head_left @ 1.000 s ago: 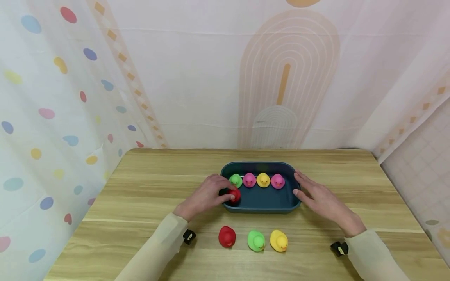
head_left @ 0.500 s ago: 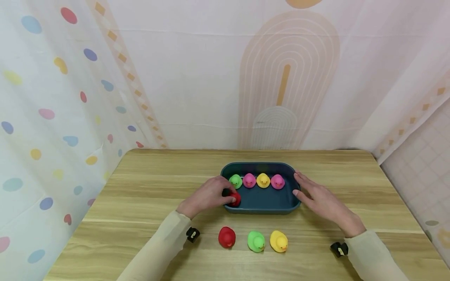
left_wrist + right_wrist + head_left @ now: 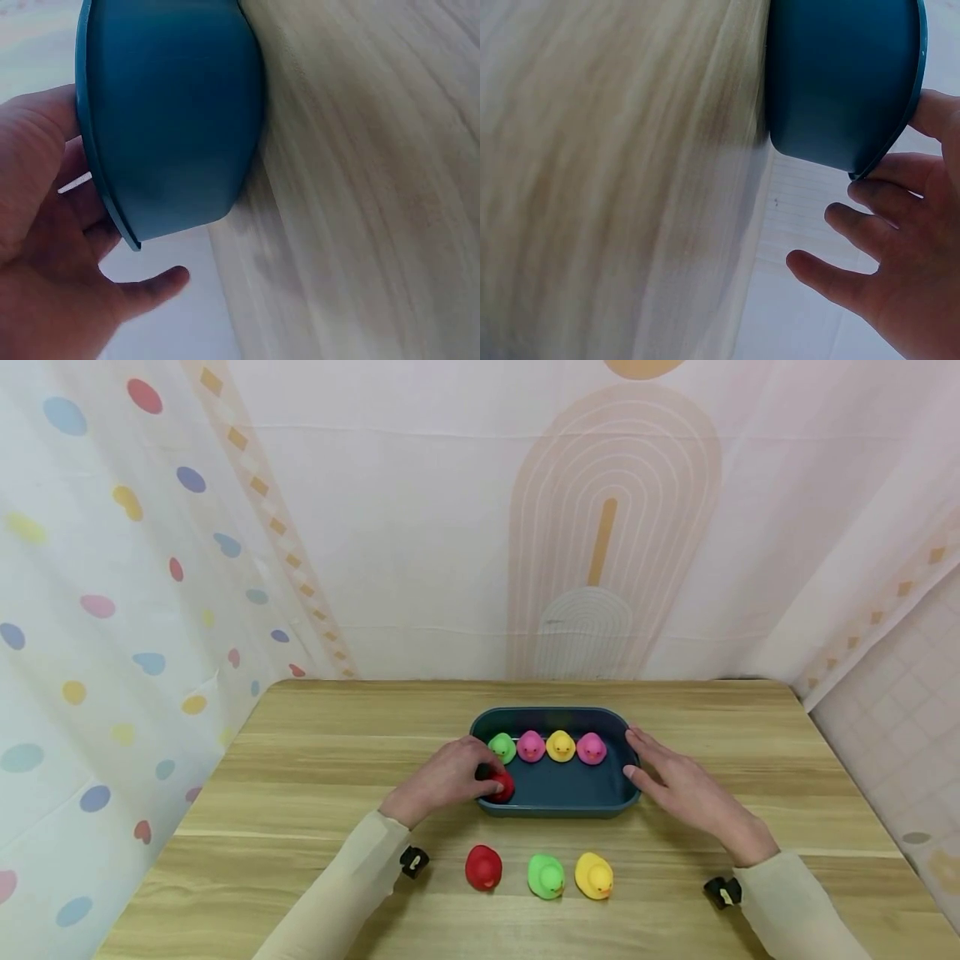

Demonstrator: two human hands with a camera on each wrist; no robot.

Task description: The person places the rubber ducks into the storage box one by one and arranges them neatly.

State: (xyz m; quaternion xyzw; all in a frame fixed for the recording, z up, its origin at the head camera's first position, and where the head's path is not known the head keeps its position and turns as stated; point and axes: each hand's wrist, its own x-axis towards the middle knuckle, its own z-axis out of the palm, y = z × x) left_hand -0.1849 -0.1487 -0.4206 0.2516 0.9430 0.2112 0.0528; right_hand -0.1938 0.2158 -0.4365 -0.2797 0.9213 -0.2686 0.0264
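Note:
A dark blue rounded tub (image 3: 555, 811) stands on the table. Reaching over its left rim, my left hand (image 3: 442, 772) grips a red rubber duck (image 3: 506, 791) at the front left corner inside; the fingers partly cover the duck. Behind it, along the tub's back, sit a green duck (image 3: 502, 749), a pink duck (image 3: 531, 747), a yellow duck (image 3: 560, 747) and another pink duck (image 3: 591, 748). My right hand (image 3: 686, 789) lies against the tub's right end with fingers spread. In the left wrist view, the tub's outer wall (image 3: 172, 112) hides the held duck.
In front of the tub, a red duck (image 3: 483, 868), a green duck (image 3: 547, 877) and a yellow duck (image 3: 595, 876) rest in a row on the wooden table (image 3: 337, 718). A patterned curtain (image 3: 420, 527) hangs behind the table's back edge.
My left hand has moved slightly toward the front of the tub, lowering the red duck into the corner. The right hand and the other ducks stay put.

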